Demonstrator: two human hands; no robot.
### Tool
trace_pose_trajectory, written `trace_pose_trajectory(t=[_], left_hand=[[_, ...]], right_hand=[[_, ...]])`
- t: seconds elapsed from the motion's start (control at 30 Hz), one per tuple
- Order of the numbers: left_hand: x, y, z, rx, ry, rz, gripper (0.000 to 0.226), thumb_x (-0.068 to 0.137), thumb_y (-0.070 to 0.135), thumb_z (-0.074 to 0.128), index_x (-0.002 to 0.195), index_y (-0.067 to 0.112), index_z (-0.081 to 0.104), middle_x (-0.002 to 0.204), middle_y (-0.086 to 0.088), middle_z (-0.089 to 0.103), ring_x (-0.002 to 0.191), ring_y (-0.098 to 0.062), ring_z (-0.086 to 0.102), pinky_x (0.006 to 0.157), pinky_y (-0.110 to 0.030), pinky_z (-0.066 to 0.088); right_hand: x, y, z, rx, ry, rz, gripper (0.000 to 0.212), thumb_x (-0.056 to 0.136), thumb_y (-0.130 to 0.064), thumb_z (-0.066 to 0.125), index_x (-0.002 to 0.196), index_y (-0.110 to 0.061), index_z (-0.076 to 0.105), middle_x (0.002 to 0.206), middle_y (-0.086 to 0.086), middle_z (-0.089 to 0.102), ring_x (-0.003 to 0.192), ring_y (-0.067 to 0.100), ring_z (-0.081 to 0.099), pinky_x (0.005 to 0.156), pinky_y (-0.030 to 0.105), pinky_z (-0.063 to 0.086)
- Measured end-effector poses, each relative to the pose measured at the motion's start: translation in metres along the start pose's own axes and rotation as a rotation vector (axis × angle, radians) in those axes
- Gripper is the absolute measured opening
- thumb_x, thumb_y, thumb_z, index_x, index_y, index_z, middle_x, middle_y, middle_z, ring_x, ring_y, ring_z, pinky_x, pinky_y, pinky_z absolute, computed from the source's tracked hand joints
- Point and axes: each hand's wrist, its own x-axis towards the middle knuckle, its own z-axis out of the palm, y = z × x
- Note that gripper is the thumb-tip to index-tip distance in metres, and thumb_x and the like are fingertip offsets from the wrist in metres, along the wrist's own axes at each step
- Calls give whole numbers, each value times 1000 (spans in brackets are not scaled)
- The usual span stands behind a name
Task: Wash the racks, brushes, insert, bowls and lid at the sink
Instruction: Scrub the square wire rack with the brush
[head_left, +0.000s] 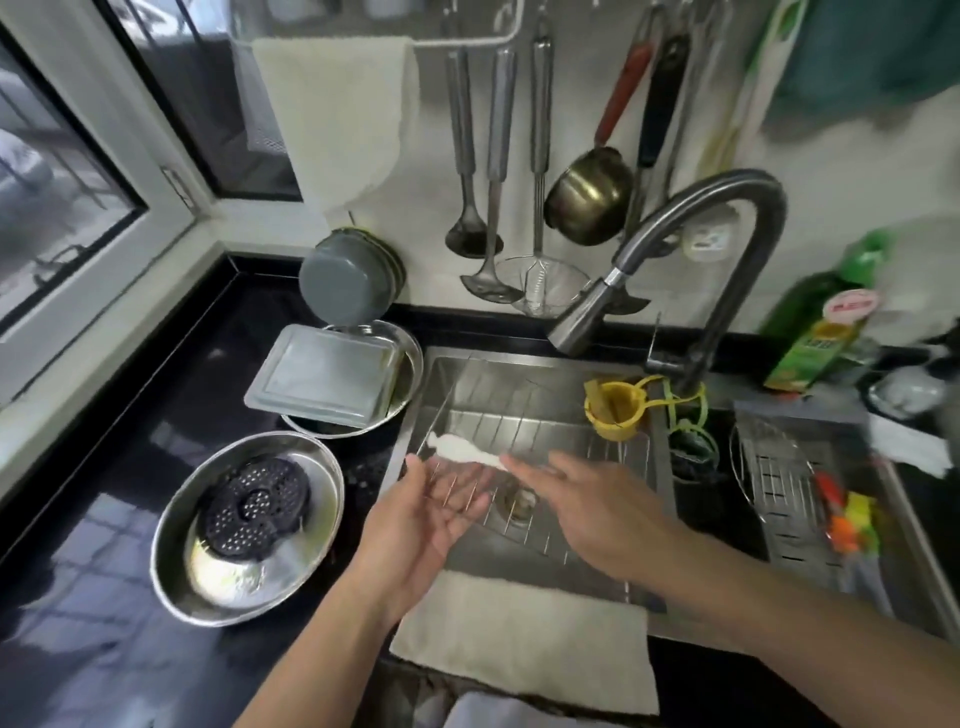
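Both hands reach over the steel sink (571, 374), above a wire rack (566, 447) that lies inside the basin. The left hand (421, 525) is turned palm up with its fingers spread and relaxed; thin wires of the rack show just past its fingertips, though motion blur makes it hard to say whether it touches them. The right hand (587, 499) is palm down, fingers straight and extended toward a small white brush (462, 451) that lies across the rack between the two hands; the fingertips seem to meet its near end, but no grip is plain. A yellow strainer cup (618, 408) sits at the back of the sink under the curved faucet (691, 260), which shows no stream of water. On the black worktop (130, 441) left of the sink stands a steel bowl (176, 551) holding a dark perforated insert (254, 512). Behind it a second steel bowl (410, 358) carries a grey rectangular lid (322, 376) laid flat across it, and a grey pot (337, 283) leans against the wall behind that. A pale cloth (524, 639) hangs over the sink's front edge. To the right, a drain tray (784, 493) holds another rack and bright orange and yellow brushes (852, 519). Ladles (467, 156) hang on the wall above.
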Motion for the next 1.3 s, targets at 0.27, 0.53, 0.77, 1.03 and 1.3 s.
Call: trace_pose_trajectory(t=[0.27,0.53,0.77,1.03,1.3], left_hand=[[26,14,-22,13,0,-20,56,107,41,33,145,2,48,135,-15,68,124,-28,67,98,-39,59],[26,15,-51,-90,6,14,59,95,44,43,137,4,55,135,-13,69,123,-26,68,95,-37,60],[27,20,-61,-87,-21,27,58,104,45,37,139,2,54,136,-16,67,125,-29,67,101,-40,56],[25,0,-47,-17,15,173,59,100,46,38,142,7,52,141,-10,65,129,-24,64,104,-34,54],[25,-2,-38,-22,44,256,57,97,48,38,138,12,55,139,-8,67,128,-22,64,112,-41,44]], right_hand=[[24,-21,-5,105,-117,147,84,100,-5,42,157,-43,-7,104,-8,43,66,6,43,53,24,37],[49,-31,14,114,-107,269,81,100,-7,42,157,-48,3,109,-6,48,68,12,50,59,36,51],[71,-14,-3,70,34,399,70,103,-8,39,159,-39,13,94,-8,43,66,10,49,53,30,45],[89,-56,14,290,73,456,66,105,-14,40,158,-41,11,102,0,57,76,16,59,64,40,57],[94,-84,19,416,82,627,66,102,-10,42,160,-29,17,94,0,54,76,14,54,53,25,39]])
